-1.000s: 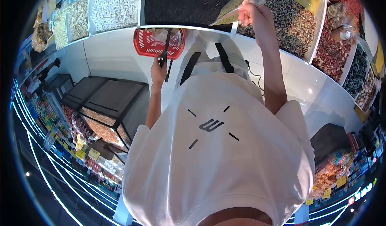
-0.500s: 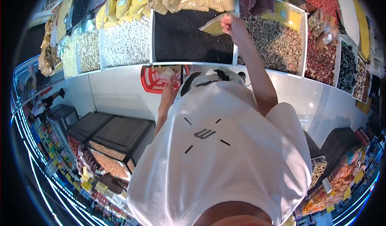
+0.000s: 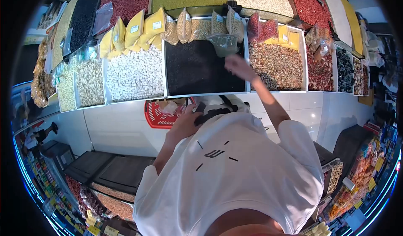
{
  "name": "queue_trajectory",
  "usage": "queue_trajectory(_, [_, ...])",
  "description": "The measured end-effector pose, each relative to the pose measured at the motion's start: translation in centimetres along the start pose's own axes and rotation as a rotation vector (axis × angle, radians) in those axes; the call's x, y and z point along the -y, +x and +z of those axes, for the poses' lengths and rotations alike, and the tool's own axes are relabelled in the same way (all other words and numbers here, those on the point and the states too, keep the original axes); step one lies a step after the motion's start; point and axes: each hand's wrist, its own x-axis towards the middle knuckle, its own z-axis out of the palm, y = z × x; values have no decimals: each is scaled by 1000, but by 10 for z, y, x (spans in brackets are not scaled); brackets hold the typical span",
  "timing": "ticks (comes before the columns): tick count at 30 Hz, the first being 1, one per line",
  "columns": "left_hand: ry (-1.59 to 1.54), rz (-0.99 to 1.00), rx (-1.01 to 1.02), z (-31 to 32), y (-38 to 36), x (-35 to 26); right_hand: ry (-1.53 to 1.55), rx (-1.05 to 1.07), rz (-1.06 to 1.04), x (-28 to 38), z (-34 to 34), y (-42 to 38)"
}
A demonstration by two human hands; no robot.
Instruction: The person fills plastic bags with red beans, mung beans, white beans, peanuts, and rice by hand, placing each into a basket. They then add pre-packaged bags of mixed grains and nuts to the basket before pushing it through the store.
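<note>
Upper centre of the frame, the right hand (image 3: 239,63) reaches over the black-seed bin (image 3: 201,68), fingers loosely spread, just below a clear bag (image 3: 223,43) it looks to have let go. Lower, the left hand (image 3: 184,124) grips the red basket (image 3: 161,114), already holding 1 or 2 packets.

The right hand (image 3: 237,63) is showing as a motion smear above the black seed bin (image 3: 201,68), so its fingers are not readable, and whether it is touching the clear bag (image 3: 223,44) just above it cannot be told. The left hand (image 3: 184,124) is covering part of the red basket (image 3: 157,116), hiding the handle. The white shirt (image 3: 235,177) is blocking everything below it. Shelf goods along the lower edges are appearing too small to identify.
</note>
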Motion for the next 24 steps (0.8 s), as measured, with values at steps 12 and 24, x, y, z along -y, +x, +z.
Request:
queue_trajectory(12, [128, 74, 94, 16, 49, -28, -406, 508, 167, 23, -10, -147])
queue_trajectory(24, [-49, -110, 195, 8, 37, -63, -407, 477, -56, 39, -32, -149])
